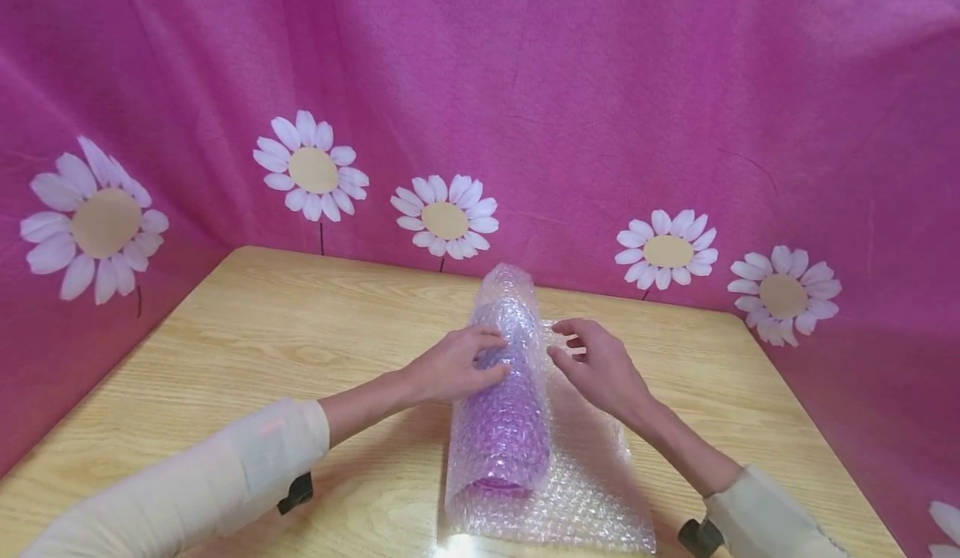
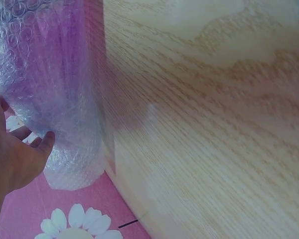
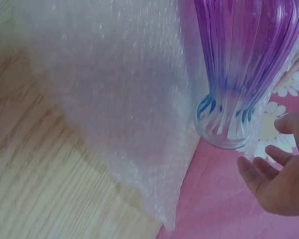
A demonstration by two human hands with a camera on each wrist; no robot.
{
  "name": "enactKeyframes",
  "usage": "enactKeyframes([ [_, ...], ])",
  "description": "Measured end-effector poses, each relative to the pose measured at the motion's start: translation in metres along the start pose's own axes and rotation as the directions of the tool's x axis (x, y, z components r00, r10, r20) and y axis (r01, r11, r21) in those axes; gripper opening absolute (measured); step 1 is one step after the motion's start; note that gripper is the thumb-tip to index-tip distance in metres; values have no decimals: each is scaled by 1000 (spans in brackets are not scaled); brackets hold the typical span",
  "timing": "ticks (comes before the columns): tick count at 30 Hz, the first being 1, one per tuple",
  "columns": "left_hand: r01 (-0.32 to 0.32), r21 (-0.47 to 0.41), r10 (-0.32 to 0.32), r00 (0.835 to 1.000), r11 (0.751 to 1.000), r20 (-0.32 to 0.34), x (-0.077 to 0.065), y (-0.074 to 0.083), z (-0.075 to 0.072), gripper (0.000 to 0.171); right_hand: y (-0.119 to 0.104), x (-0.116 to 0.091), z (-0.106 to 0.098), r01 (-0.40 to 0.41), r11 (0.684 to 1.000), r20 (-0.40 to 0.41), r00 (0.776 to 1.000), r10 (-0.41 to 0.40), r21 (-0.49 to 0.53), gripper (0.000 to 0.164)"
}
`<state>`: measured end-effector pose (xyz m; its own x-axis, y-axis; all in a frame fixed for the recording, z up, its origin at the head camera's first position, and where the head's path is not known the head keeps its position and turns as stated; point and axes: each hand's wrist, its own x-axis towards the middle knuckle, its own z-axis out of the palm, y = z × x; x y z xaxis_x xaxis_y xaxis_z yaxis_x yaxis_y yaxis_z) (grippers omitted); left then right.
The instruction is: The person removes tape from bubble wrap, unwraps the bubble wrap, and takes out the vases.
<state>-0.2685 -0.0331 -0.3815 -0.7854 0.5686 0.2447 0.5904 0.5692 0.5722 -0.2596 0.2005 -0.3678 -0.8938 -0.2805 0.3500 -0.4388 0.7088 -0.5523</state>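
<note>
A fluted glass vase [image 3: 249,50], purple shading to blue and clear at its foot, lies on its side on a sheet of bubble wrap [image 1: 585,491]. The sheet is folded over the vase from the left, and the rest spreads flat to the right. My left hand [image 1: 453,366] rests on the wrapped vase with fingers and thumb spread, also seen by the left wrist camera. Just right of the vase, my right hand [image 1: 603,366] hovers over the flat part of the sheet, fingers loosely bent and holding nothing.
The wooden table [image 1: 300,316] carries the vase and wrap near its middle. A pink curtain [image 1: 555,108] printed with white daisies hangs behind and along both sides. Dark wrist devices show under both sleeves.
</note>
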Motion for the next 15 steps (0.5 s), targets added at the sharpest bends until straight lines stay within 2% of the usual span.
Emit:
enactKeyframes([
  [4, 5, 0, -5, 1000, 1000, 3, 0, 0, 0, 48, -5, -1, 3, 77, 996, 24, 997, -78, 33, 34],
  [8, 3, 1, -3, 1000, 1000, 0, 0, 0, 0, 49, -7, -2, 7, 121, 991, 66, 990, -125, 60, 35],
  [15, -10, 1, 10, 1000, 1000, -2, 0, -2, 0, 49, -7, -3, 13, 145, 983, 138, 977, -161, 115, 34],
])
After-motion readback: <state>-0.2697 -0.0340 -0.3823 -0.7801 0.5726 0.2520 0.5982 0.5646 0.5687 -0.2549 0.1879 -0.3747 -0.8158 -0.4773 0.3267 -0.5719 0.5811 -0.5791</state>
